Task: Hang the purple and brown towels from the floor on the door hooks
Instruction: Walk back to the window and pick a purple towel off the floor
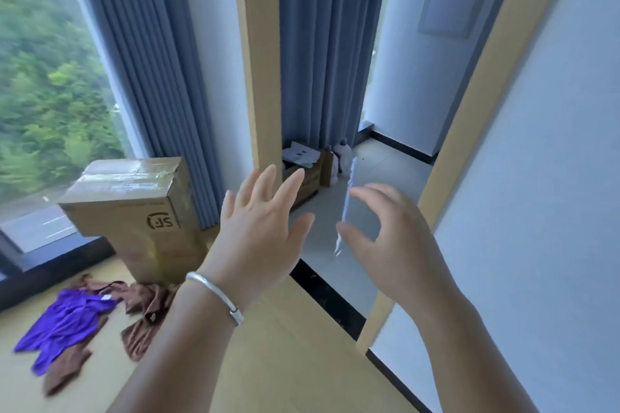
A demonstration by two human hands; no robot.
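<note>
A big window point(43, 84) fills the left side, with long blue-grey curtains point(147, 70) hanging beside it and more of the same cloth showing through the open doorway point(335, 111). A pale door point(536, 178) with a tan edge stands open on the right. Near the window a sealed cardboard box point(134, 211) stands on the wooden floor point(285, 345), between the doorway and the towels. The purple towel point(67, 318) lies crumpled on the floor at lower left, on top of the brown towel point(141, 315), which spreads out around it and reaches the foot of the box. Past the doorway, a small open box point(303, 174) holds papers. Both hands are raised and hold nothing: the left hand point(258, 238), with a silver bangle point(214, 295) on the wrist, has its fingers spread wide; the right hand point(392, 241) has its fingers loosely bent, with thumb and fingers apart.
</note>
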